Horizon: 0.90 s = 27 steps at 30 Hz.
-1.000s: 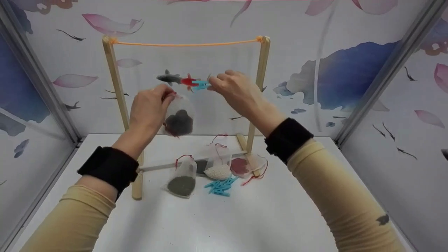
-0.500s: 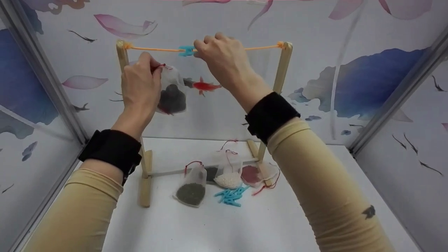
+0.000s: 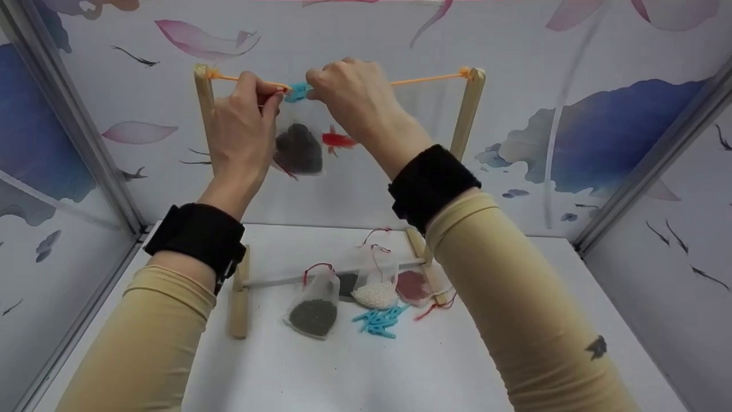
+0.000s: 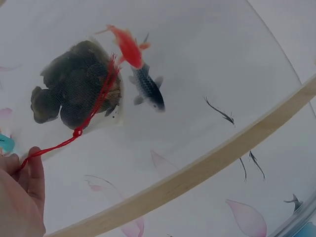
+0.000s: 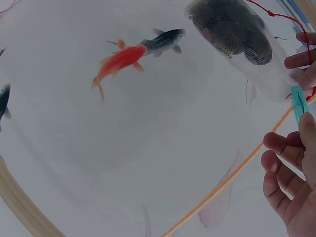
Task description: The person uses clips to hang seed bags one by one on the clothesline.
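My left hand (image 3: 243, 129) pinches the red drawstring at the neck of a white mesh drawstring bag (image 4: 79, 81), right up at the orange rope (image 3: 429, 79). Dark, rounded flat pieces show through the mesh, and the bag hangs below the fingers. Between the thumb and forefinger of my right hand (image 3: 357, 97) is a blue clothespin (image 5: 299, 104). Its tip is at the rope and the bag's top edge, close beside the left fingertips. The rope dips where the hands meet. In the right wrist view the other right fingers are loosely bent.
Wooden posts (image 3: 469, 114) hold the rope at both ends. On the white table (image 3: 366, 372) lie a bag of dark green grains (image 3: 313, 316), a bag of white grains (image 3: 374, 294), a bag of reddish contents (image 3: 413, 286) and a pile of blue clothespins (image 3: 380, 321). Another dark bag (image 3: 347, 284) is partly hidden.
Both hands have risen to the rope. The right hand brought the clothespin onto it. The left hand lifted the bag, then moved it right until its neck met the clothespin.
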Each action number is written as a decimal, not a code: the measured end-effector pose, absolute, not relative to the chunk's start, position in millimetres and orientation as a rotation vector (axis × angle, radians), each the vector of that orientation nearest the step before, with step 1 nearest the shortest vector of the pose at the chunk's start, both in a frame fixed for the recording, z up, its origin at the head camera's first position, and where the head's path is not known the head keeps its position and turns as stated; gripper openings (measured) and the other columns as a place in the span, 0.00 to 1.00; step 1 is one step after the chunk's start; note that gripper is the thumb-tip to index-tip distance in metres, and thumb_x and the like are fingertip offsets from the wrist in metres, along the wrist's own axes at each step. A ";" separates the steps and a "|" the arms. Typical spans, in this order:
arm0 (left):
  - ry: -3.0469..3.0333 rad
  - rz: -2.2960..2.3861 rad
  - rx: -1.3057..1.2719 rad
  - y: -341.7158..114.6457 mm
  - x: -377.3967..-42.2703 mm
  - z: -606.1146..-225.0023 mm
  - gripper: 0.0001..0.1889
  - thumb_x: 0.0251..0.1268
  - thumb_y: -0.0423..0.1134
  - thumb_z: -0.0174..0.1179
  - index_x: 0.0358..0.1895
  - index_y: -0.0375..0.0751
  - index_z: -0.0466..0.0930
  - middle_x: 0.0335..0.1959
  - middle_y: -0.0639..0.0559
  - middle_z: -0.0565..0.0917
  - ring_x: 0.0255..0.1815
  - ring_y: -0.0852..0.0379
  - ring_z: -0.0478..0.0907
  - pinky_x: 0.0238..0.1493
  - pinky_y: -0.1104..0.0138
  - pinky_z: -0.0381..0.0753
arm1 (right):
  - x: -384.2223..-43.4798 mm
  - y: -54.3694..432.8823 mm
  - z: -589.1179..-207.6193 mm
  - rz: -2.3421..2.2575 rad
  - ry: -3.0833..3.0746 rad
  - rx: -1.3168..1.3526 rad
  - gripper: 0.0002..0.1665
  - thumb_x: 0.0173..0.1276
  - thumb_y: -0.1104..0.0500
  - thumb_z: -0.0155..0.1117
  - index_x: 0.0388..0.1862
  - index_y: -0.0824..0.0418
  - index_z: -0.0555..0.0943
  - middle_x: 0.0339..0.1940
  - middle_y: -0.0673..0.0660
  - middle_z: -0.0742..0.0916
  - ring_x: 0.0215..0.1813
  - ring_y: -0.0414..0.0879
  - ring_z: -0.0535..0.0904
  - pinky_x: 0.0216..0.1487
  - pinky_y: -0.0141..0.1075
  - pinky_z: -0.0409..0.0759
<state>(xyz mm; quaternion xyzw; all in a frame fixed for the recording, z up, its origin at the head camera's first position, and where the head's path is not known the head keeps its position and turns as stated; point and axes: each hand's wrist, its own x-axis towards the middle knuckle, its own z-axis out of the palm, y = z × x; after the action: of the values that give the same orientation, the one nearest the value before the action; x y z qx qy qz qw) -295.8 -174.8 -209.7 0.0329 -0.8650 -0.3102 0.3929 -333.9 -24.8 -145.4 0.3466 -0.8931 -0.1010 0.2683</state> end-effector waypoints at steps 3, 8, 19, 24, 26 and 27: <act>-2.167 -0.813 0.027 -176.1 -298.2 -212.8 0.15 0.74 0.45 0.55 0.52 0.38 0.77 0.47 0.45 0.89 0.46 0.53 0.88 0.53 0.65 0.85 | -331.2 -26.1 -144.5 -0.308 -2.439 0.943 0.22 0.78 0.47 0.51 0.59 0.59 0.81 0.51 0.59 0.89 0.50 0.55 0.86 0.51 0.42 0.86; -2.169 -0.878 -0.036 -177.4 -301.6 -216.9 0.14 0.75 0.42 0.56 0.52 0.36 0.77 0.48 0.44 0.89 0.46 0.52 0.88 0.53 0.64 0.85 | -329.2 -26.2 -143.7 -0.388 -2.462 0.937 0.23 0.77 0.46 0.51 0.60 0.59 0.80 0.50 0.58 0.89 0.50 0.54 0.85 0.52 0.43 0.86; -2.234 -0.842 -0.033 -185.0 -297.1 -226.8 0.13 0.71 0.42 0.61 0.50 0.37 0.80 0.46 0.43 0.89 0.44 0.48 0.87 0.53 0.60 0.85 | -334.6 -16.0 -167.1 -0.353 -2.393 0.920 0.26 0.80 0.43 0.48 0.62 0.60 0.75 0.48 0.60 0.85 0.49 0.54 0.82 0.47 0.43 0.87; -2.156 -0.732 0.020 -187.6 -294.3 -230.5 0.12 0.70 0.42 0.62 0.47 0.37 0.80 0.44 0.43 0.88 0.39 0.47 0.87 0.44 0.54 0.85 | -338.6 -9.0 -181.5 -0.319 -2.352 0.960 0.22 0.79 0.45 0.52 0.56 0.60 0.77 0.43 0.60 0.84 0.45 0.54 0.81 0.42 0.44 0.87; -2.116 -0.651 0.038 -188.3 -293.5 -231.9 0.12 0.70 0.43 0.61 0.46 0.37 0.79 0.42 0.43 0.87 0.37 0.45 0.85 0.39 0.52 0.83 | -340.5 -6.7 -187.8 -0.316 -2.340 0.966 0.21 0.78 0.46 0.54 0.55 0.61 0.78 0.42 0.60 0.83 0.44 0.54 0.81 0.40 0.44 0.86; -2.099 -0.607 0.047 -188.5 -293.3 -232.9 0.12 0.70 0.44 0.60 0.46 0.37 0.79 0.42 0.43 0.87 0.38 0.45 0.84 0.37 0.51 0.83 | -341.5 -5.5 -191.0 -0.317 -2.335 0.971 0.21 0.78 0.46 0.55 0.55 0.61 0.78 0.42 0.60 0.83 0.44 0.55 0.81 0.39 0.45 0.87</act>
<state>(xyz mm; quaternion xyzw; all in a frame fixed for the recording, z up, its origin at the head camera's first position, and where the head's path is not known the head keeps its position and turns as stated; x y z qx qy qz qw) -293.3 -188.5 -232.9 0.0189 -0.8528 -0.2465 0.4600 -341.5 -5.5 -191.0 0.3645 -0.8761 -0.1189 0.2922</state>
